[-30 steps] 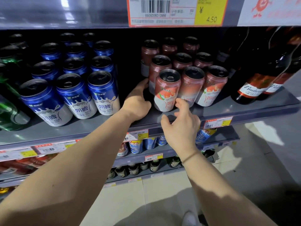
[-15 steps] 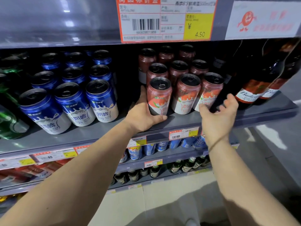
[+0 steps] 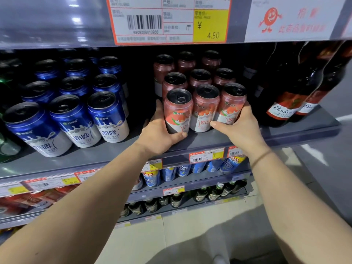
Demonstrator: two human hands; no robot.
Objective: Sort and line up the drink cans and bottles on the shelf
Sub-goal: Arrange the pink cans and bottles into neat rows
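Observation:
Red-and-white drink cans stand in three rows on the grey shelf (image 3: 297,133). The front row holds three cans: left (image 3: 178,109), middle (image 3: 204,107), right (image 3: 231,102). My left hand (image 3: 162,134) wraps the left side and base of the front left can. My right hand (image 3: 239,126) presses against the front right can, thumb across its lower front. Both hands squeeze the front row from its two ends. Blue-and-white cans (image 3: 107,116) stand in rows further left on the same shelf.
Dark Budweiser bottles (image 3: 283,103) stand right of the red cans. Green glass bottles (image 3: 5,141) sit at the far left. A gap separates the blue and red groups. Price tags line the shelf edge (image 3: 206,155). Lower shelves hold blue cans (image 3: 182,169) and small bottles (image 3: 200,194).
My right hand moved from the shelf front to the right end of the red row and closed on the right can. The left hand gripped the left can. The front row now stands tighter.

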